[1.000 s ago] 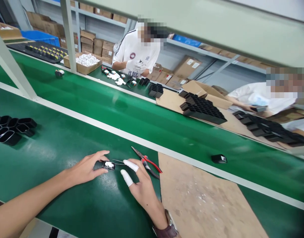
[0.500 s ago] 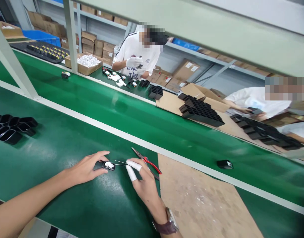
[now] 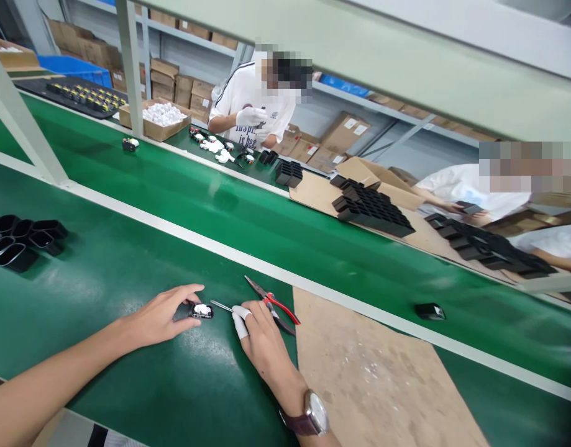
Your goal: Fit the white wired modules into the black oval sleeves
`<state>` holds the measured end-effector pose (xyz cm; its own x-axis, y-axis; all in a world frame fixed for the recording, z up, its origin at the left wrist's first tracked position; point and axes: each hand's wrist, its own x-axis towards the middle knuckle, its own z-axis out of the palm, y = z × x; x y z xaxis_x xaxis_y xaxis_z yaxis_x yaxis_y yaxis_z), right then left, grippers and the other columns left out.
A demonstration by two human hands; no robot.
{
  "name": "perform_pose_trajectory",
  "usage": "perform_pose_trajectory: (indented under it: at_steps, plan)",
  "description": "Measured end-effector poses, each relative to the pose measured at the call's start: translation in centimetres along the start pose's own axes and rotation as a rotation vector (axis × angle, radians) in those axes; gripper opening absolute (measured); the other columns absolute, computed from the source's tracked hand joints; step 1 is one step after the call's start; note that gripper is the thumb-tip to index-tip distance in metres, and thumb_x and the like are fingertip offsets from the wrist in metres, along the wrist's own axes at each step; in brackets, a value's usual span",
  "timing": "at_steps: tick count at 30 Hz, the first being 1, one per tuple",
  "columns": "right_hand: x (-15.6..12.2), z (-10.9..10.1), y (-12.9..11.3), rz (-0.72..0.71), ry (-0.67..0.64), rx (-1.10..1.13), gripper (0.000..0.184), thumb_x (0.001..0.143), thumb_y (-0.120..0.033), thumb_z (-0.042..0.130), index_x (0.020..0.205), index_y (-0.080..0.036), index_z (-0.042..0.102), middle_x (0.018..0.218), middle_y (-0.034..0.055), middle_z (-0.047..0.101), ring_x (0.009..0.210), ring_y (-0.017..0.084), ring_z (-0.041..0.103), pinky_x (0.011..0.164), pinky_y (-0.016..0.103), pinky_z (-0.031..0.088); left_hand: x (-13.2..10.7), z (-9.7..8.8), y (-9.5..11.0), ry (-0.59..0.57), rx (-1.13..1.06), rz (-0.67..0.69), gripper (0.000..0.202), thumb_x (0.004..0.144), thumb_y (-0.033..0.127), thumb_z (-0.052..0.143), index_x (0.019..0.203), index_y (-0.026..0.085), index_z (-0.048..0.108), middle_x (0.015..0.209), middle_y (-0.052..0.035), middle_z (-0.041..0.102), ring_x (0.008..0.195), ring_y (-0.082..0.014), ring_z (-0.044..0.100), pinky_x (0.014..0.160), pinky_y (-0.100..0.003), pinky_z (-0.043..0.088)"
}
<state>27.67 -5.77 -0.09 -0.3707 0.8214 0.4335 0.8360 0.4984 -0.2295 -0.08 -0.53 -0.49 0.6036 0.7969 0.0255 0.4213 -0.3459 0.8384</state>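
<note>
My left hand point(image 3: 161, 313) rests on the green table and pinches a small black part with a white top point(image 3: 201, 310) between thumb and forefinger. My right hand point(image 3: 260, 338), with white tape on two fingertips, is closed on metal tweezers point(image 3: 220, 305) whose tips point at the small part. Red-handled pliers point(image 3: 273, 304) lie on the table just behind my right hand.
Black housings point(image 3: 19, 239) sit at the left. A brown cardboard sheet point(image 3: 383, 379) lies to my right. One black part point(image 3: 429, 310) rides the green belt point(image 3: 276, 230). Across it, two people work beside black trays point(image 3: 371, 208) and a box of white parts point(image 3: 161, 118).
My right hand's fingers have closed from spread to a pinch on the tweezers. The black parts on the belt have drifted rightwards. My left hand has stayed on the small part.
</note>
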Motion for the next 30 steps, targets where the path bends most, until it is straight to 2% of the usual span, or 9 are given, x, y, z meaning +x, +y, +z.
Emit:
perform_pose_trajectory:
  at_steps: [4,7,12,17,23,30]
  plan:
    - [0.3,-1.7,-1.9,0.043,-0.014,0.173,0.024,0.106,-0.013,0.045,0.128,-0.017,0.053,0.114,0.0119,0.063,0.081,0.018,0.065,0.071,0.030,0.056,-0.1,-0.1,0.1,-0.025,0.034,0.001,0.063,0.096,0.031,0.071,0.151,0.029,0.042,0.131,-0.0051,0.070,0.122,-0.0251,0.067,0.109,-0.042,0.053]
    - [0.4,-2.5,-2.9,-0.045,-0.032,0.062,0.030,0.103,-0.007,0.043,0.129,-0.016,0.053,0.113,0.0108,0.065,0.074,0.018,0.063,0.063,0.031,0.053,-0.1,-0.2,0.1,-0.036,0.046,0.016,0.062,0.097,0.032,0.070,0.152,0.030,0.042,0.132,-0.0054,0.069,0.122,-0.0253,0.066,0.108,-0.043,0.053]
    - [0.5,-2.5,-2.7,-0.118,-0.022,-0.122,0.027,0.095,0.000,0.043,0.110,-0.016,0.060,0.108,0.0106,0.067,0.067,0.018,0.059,0.058,0.032,0.048,-0.2,-0.1,-0.1,-0.042,0.050,0.013,0.062,0.098,0.035,0.069,0.153,0.031,0.041,0.132,-0.0059,0.069,0.124,-0.0261,0.065,0.109,-0.044,0.052]
    - [0.8,-2.4,-2.5,-0.135,-0.014,-0.119,0.028,0.094,0.001,0.042,0.107,-0.016,0.061,0.108,0.0107,0.068,0.070,0.019,0.061,0.060,0.032,0.049,-0.1,-0.1,0.0,-0.046,0.043,-0.001,0.062,0.098,0.035,0.069,0.154,0.032,0.041,0.132,-0.0045,0.069,0.124,-0.0255,0.065,0.109,-0.044,0.052]
    - [1.2,-1.8,-2.2,-0.139,-0.033,-0.037,0.032,0.096,-0.001,0.044,0.120,-0.014,0.061,0.108,0.0113,0.068,0.076,0.020,0.064,0.064,0.033,0.053,0.0,-0.1,-0.1,-0.037,0.042,-0.014,0.063,0.097,0.034,0.070,0.153,0.030,0.043,0.131,-0.0053,0.071,0.127,-0.0262,0.064,0.111,-0.044,0.051]
    - [1.9,-1.5,-1.8,-0.194,-0.078,0.059,0.036,0.096,-0.003,0.045,0.125,-0.017,0.061,0.111,0.0102,0.068,0.085,0.021,0.066,0.069,0.035,0.056,-0.1,0.0,0.0,-0.010,0.041,-0.003,0.061,0.097,0.033,0.070,0.152,0.031,0.045,0.128,-0.0059,0.072,0.123,-0.0266,0.067,0.109,-0.044,0.053]
